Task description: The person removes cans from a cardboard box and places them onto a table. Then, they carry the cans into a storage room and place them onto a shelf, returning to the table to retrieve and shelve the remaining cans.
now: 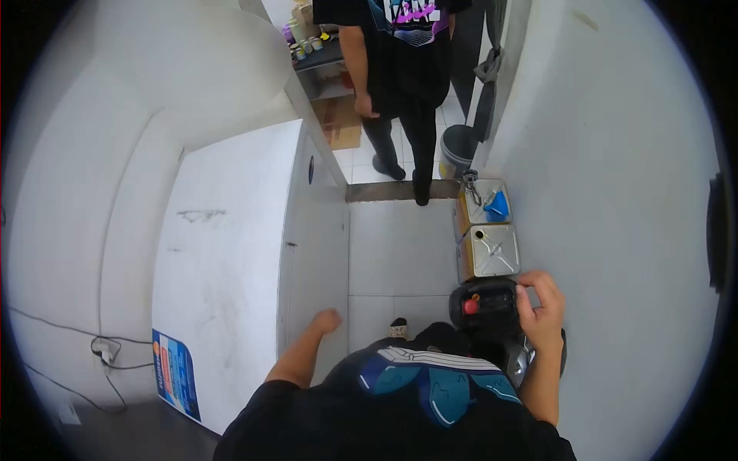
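My left hand [328, 321] hangs beside the white cabinet's front, its fingers curled in and nothing seen in them. My right hand [544, 309] is at the right edge of a black plastic jerrycan [492, 296], with thumb and forefinger curved apart. I cannot see it gripping the can, though some fingers are hidden. A red cap [470, 306] sits on top of the jerrycan. Just beyond are two square metal tins [500, 263], side by side along the right wall. On the farther tin lies a blue item [498, 205], perhaps a funnel.
A large white cabinet [231, 230] stands on the left, with cords at the wall. Ahead, a person in black [407, 77] stands by a raised doorway sill [377, 191]. A grey bucket [457, 150] is beyond the tins. Shelves with small jars [307, 46] are at the back.
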Available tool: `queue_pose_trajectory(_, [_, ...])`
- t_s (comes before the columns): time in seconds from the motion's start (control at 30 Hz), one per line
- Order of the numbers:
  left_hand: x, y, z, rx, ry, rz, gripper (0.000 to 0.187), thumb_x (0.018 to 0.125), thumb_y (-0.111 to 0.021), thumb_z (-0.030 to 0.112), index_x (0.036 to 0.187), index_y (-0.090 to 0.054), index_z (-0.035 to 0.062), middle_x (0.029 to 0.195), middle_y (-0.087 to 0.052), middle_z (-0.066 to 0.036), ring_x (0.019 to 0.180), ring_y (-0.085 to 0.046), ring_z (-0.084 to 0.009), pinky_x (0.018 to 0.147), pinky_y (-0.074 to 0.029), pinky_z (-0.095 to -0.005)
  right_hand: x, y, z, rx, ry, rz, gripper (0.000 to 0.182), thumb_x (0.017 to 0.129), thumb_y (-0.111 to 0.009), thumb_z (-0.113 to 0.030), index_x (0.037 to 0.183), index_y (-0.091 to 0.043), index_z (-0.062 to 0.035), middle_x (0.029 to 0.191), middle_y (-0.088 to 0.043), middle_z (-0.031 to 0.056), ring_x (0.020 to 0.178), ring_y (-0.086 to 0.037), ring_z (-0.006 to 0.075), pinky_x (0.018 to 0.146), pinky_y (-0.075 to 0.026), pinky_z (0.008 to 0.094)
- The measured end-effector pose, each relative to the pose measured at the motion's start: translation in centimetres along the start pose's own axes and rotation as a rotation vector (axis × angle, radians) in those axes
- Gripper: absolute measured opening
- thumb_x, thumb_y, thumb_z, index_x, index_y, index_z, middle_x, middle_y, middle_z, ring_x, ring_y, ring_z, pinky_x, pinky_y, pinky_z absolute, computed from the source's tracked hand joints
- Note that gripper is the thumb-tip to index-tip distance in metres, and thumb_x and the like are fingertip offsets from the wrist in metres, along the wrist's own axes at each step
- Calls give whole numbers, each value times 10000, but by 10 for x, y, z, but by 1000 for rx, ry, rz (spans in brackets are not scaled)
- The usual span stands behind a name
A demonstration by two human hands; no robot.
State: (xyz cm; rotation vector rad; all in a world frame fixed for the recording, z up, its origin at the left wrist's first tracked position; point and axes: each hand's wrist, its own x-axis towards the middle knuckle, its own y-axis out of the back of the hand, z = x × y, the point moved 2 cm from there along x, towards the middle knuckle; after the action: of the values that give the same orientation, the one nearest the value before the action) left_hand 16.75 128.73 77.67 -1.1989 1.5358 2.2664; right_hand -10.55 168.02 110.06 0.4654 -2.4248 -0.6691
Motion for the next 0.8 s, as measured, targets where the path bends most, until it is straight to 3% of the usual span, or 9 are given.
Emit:
queue_pose_trajectory(0.03, [89, -38, -56, 58, -104, 142, 352, 896, -400, 277, 929, -624, 8, 988, -627, -188, 914, -602, -356, 820, -488, -446, 12, -3, 8, -2, -29, 0, 86, 746, -607, 23, 827, -579, 10, 810, -595, 143, 756, -589, 308, 691, -470, 340])
queue_pose_trajectory(0.1, [83, 85, 13, -124, -66, 308, 336, 877, -443, 310, 923, -620, 29, 921, -643, -185, 865, -617, -353, 797, -491, -431, 33, -9, 24, -19, -63, -21, 73, 751, -594, 33, 817, -567, 17, 798, -586, 140, 743, -586, 299, 678, -467, 333])
queue_pose_trajectory(0.17, [129, 122, 36, -579, 8, 403, 310, 847, -517, 340, 913, -613, 53, 884, -647, -177, 868, -614, -358, 774, -486, -431, 65, -14, 45, -29, -95, -32, 70, 754, -590, 33, 816, -562, 17, 794, -583, 138, 741, -586, 298, 674, -466, 331])
queue_pose_trajectory(0.2, [144, 137, 45, -605, -24, 409, 299, 838, -540, 337, 919, -609, 58, 880, -648, -171, 865, -613, -360, 768, -486, -426, 77, -16, 51, -36, -74, -14, 72, 754, -588, 34, 819, -561, 17, 794, -584, 137, 740, -587, 297, 673, -465, 330])
queue_pose_trajectory(0.43, [199, 144, 73, -397, 52, 202, 318, 829, -554, 356, 957, -625, 73, 950, -640, -180, 930, -592, -366, 817, -467, -438, 234, -39, 120, 38, 38, -19, 66, 750, -584, 32, 813, -565, 25, 784, -585, 129, 719, -586, 255, 669, -464, 312])
queue_pose_trajectory(0.5, [206, 127, 50, -309, -137, 17, 363, 828, -529, 398, 971, -636, 82, 1034, -622, -187, 986, -576, -361, 876, -447, -446, 282, -49, 132, 54, 89, -61, 82, 745, -597, 21, 823, -572, 14, 798, -592, 131, 728, -589, 273, 671, -468, 324])
queue_pose_trajectory(0.6, [198, 130, 27, -272, 119, 10, 407, 822, -521, 426, 981, -644, 73, 1090, -610, -179, 1032, -562, -350, 913, -438, -430, 339, -73, 150, 75, 155, -159, 108, 738, -618, -1, 840, -584, -5, 824, -602, 136, 746, -590, 306, 675, -473, 345])
queue_pose_trajectory(0.7, [199, 141, 11, -253, 191, 95, 419, 828, -505, 415, 988, -651, 56, 1109, -608, -178, 1061, -554, -347, 926, -436, -416, 391, -105, 168, 147, 160, -242, 120, 729, -627, -6, 843, -590, -12, 831, -606, 133, 762, -592, 303, 677, -470, 345])
queue_pose_trajectory(0.8, [205, 180, 24, -502, 450, 89, 420, 839, -483, 395, 997, -653, 46, 1113, -604, -186, 1071, -549, -345, 931, -432, -415, 439, -137, 182, 189, 149, -312, 126, 727, -630, -7, 847, -596, -19, 834, -609, 130, 776, -592, 303, 689, -468, 353])
